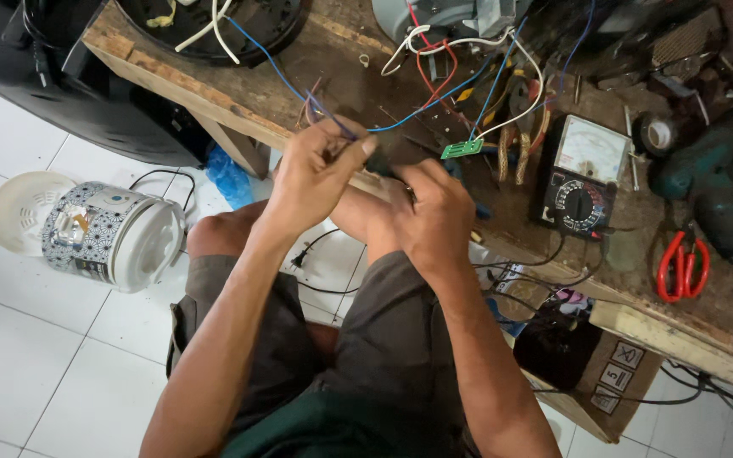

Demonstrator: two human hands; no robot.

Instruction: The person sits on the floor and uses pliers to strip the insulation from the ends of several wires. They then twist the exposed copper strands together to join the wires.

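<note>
A: Is the tool (386, 167) seen whole?
B: No, most is covered by the right hand (434, 216). Wire (332, 119) ends are hidden in the left hand (316, 174).
A: The drill (714, 191)?
B: Partly cut off at the edge.

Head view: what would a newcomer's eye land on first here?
First, the two hands meeting at the bench edge in mid-frame: the left hand pinches a blue wire that runs up toward a black round appliance base, while the right hand grips a dark tool, too hidden to identify. Next, the analog multimeter and red-handled scissors at right on the cluttered wooden workbench, and the patterned rice cooker lying on the white tiled floor at left.
</note>
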